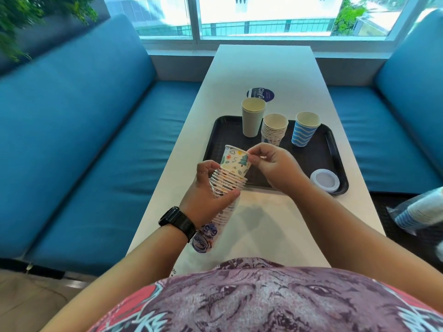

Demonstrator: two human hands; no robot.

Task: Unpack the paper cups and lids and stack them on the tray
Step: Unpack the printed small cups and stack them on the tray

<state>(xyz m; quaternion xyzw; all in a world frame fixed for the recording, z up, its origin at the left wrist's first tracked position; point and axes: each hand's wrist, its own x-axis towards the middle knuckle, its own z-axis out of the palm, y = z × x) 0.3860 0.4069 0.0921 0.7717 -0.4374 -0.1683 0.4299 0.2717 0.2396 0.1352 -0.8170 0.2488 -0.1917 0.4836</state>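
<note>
My left hand (208, 190) grips a stack of printed paper cups (228, 182), still partly in its clear plastic sleeve (208, 236), above the table's near half. My right hand (272, 167) pinches the rim of the top cup (236, 160), which sticks out of the stack. On the black tray (215, 140) stand a tall pale green cup (252, 117), a stack of small printed cups (274, 130) and a blue wavy-striped cup (305, 129). A stack of clear lids (325, 180) sits at the tray's near right corner.
The long white table (263, 73) runs toward the window, with a round blue sticker (260, 94) behind the tray. Blue sofas (79, 140) flank both sides. A plastic-wrapped pack of blue striped cups (418, 213) lies at the right edge.
</note>
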